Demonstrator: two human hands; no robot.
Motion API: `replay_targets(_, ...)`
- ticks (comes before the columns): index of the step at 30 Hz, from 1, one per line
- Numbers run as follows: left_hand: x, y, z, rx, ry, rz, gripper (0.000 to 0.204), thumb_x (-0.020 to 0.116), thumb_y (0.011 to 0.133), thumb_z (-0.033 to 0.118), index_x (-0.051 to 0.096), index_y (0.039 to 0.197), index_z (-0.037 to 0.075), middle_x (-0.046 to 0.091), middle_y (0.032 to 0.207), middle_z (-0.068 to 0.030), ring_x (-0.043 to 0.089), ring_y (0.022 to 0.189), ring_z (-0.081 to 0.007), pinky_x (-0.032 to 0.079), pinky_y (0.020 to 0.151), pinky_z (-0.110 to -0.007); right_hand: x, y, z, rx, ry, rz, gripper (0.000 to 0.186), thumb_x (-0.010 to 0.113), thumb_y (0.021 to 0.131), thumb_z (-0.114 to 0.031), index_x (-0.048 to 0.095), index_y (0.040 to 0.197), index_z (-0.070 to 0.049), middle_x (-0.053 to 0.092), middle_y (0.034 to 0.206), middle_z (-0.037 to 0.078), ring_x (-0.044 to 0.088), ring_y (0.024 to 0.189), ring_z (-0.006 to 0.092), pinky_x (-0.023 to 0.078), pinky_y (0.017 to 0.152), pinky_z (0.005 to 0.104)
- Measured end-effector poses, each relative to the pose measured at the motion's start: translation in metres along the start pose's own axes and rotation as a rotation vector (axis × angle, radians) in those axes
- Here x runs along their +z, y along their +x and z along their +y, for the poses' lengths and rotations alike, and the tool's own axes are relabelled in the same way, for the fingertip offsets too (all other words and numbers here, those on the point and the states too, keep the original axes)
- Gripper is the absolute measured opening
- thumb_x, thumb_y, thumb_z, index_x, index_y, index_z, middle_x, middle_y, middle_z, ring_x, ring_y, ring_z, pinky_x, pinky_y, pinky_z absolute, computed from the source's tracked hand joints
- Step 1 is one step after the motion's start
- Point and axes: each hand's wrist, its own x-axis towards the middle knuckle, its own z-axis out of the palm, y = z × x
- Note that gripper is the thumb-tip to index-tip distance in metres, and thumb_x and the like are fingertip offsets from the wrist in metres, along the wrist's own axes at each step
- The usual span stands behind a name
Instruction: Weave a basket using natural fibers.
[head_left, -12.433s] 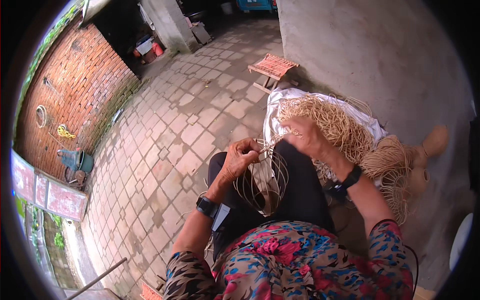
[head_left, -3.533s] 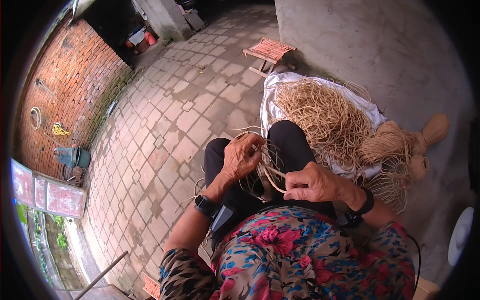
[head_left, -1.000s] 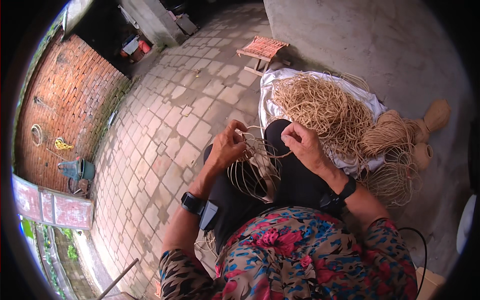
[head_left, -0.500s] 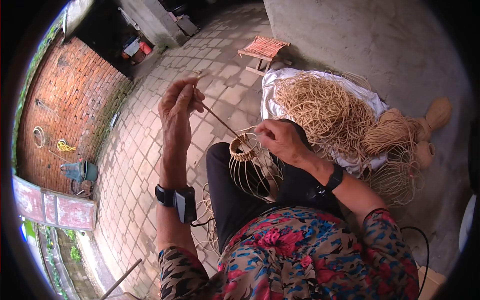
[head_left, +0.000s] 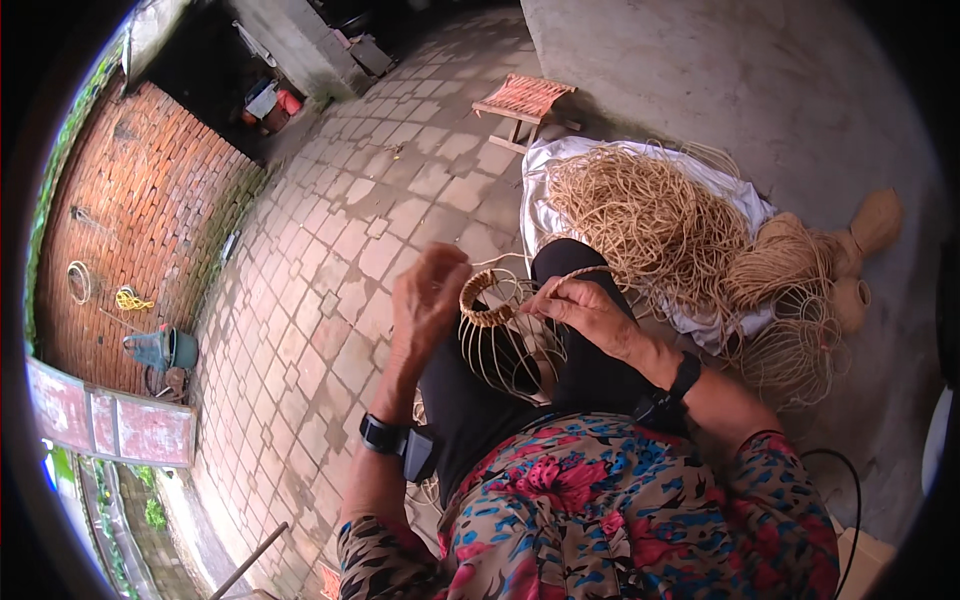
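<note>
A small wire frame (head_left: 500, 365) hangs between my dark-trousered knees, topped by a braided tan ring (head_left: 488, 315). My right hand (head_left: 590, 315) pinches a tan cord (head_left: 584, 273) beside the ring's right side, fingertips at or very near it. Just left of the ring, my left hand (head_left: 427, 290) is raised with bent fingers blurred by motion; whether it holds anything is unclear. Part of the frame's lower end is hidden in shadow between the legs.
A white sack (head_left: 540, 170) with piled cord (head_left: 650, 230) lies right front, beside coiled cord (head_left: 770, 270), woven forms (head_left: 875, 215) and wire frames (head_left: 790, 370). A slatted stool (head_left: 525, 98), grey wall (head_left: 720, 80), brick wall (head_left: 130, 220) and bucket (head_left: 180, 350) surround the paved yard (head_left: 300, 300).
My left hand rose high pulling a strand half a second ago and has since dropped back toward the ring. My right hand has shifted slightly right and down, now pinching cord.
</note>
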Motion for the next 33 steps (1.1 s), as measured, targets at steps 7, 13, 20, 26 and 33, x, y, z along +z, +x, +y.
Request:
replay_targets(7, 0.032, -0.008, -0.016, -0.086, 0.025, -0.350, 0.019, 0.068, 0.080, 0.015, 0.065, 0.090, 0.000, 0.067, 0.073, -0.0056, 0.066, 0.072, -0.0154, 0.052, 0.069, -0.032, -0.001, -0.005, 0.002, 0.070, 0.002, 0.044, 0.016, 0.056, 0.096, -0.015, 0.064, 0.098, -0.001, 0.061, 0.086, -0.002, 0.055, 0.082, 0.0041, 0.045, 0.074, 0.0208)
replay_targets(13, 0.046, -0.011, -0.003, 0.018, 0.278, -0.208, 0.016, 0.063, 0.077, 0.010, 0.060, 0.093, 0.006, 0.067, 0.079, -0.0124, 0.067, 0.072, -0.0253, 0.052, 0.068, -0.037, 0.000, -0.007, 0.000, 0.102, 0.061, 0.167, 0.008, 0.062, 0.089, -0.011, 0.059, 0.090, -0.004, 0.058, 0.081, -0.004, 0.055, 0.077, 0.0027, 0.045, 0.069, 0.0211)
replay_targets(20, 0.072, -0.020, -0.001, 0.193, 0.604, -0.059, 0.023, 0.058, 0.072, 0.002, 0.053, 0.094, 0.008, 0.061, 0.088, -0.0155, 0.064, 0.080, -0.0368, 0.050, 0.065, -0.047, 0.012, -0.004, -0.001, -0.100, -0.310, 0.162, 0.009, 0.064, 0.082, -0.003, 0.056, 0.085, -0.003, 0.060, 0.070, 0.001, 0.058, 0.068, 0.0061, 0.047, 0.062, 0.0244)
replay_targets(26, 0.036, 0.006, -0.021, -0.054, -0.107, -0.430, 0.028, 0.057, 0.078, 0.006, 0.053, 0.106, 0.004, 0.068, 0.083, -0.0100, 0.066, 0.077, -0.0234, 0.051, 0.070, -0.035, 0.011, -0.002, 0.000, -0.177, -0.406, 0.142, 0.007, 0.063, 0.081, 0.000, 0.056, 0.082, -0.002, 0.063, 0.072, 0.007, 0.061, 0.067, 0.0111, 0.048, 0.062, 0.0278)
replay_targets(33, 0.019, 0.031, -0.041, 0.091, -0.058, -0.701, 0.025, 0.051, 0.081, 0.005, 0.054, 0.106, 0.004, 0.066, 0.091, -0.0078, 0.064, 0.086, -0.0202, 0.050, 0.076, -0.033, 0.017, 0.011, -0.003, -0.211, -0.569, 0.099, 0.008, 0.062, 0.078, 0.002, 0.058, 0.083, -0.002, 0.062, 0.077, 0.010, 0.063, 0.073, 0.0208, 0.048, 0.066, 0.0324)
